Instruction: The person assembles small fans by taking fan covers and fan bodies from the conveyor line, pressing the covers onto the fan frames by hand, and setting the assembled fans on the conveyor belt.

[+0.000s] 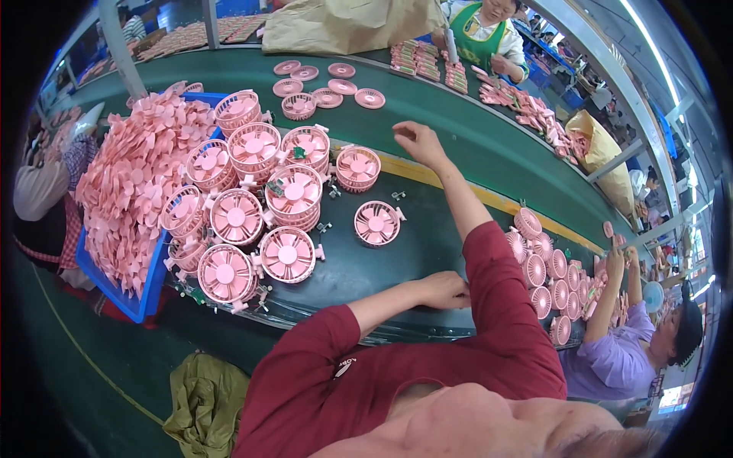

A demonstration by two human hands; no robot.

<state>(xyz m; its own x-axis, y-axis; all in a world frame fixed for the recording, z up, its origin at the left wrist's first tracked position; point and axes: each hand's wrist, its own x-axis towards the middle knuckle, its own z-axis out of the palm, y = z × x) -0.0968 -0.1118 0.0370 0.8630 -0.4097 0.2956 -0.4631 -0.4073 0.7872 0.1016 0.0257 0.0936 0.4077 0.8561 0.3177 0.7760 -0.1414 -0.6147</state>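
Note:
My right hand (421, 145) reaches out over the green belt (458, 168), thumb and fingers bent but apart, with nothing visible between them. Close to my body, my left hand (444, 291) hovers low over the dark work surface (343, 282), its fingers curled inward; what they hold, if anything, is hidden. Left of my hands, a single pink fan housing (377, 224) with blades inside lies on the dark surface. Another fan housing (357, 168) sits beyond it, beside stacked pink fan housings (293, 188), some with small green circuit boards (298, 153) on them.
A blue bin (114, 276) heaped with pink fan blades (145, 175) stands at left. Pink round grilles (328, 97) lie on the belt. More pink grilles (559, 294) are at right, near a co-worker in purple (615, 359). Another person in a green apron (481, 42) works across the belt.

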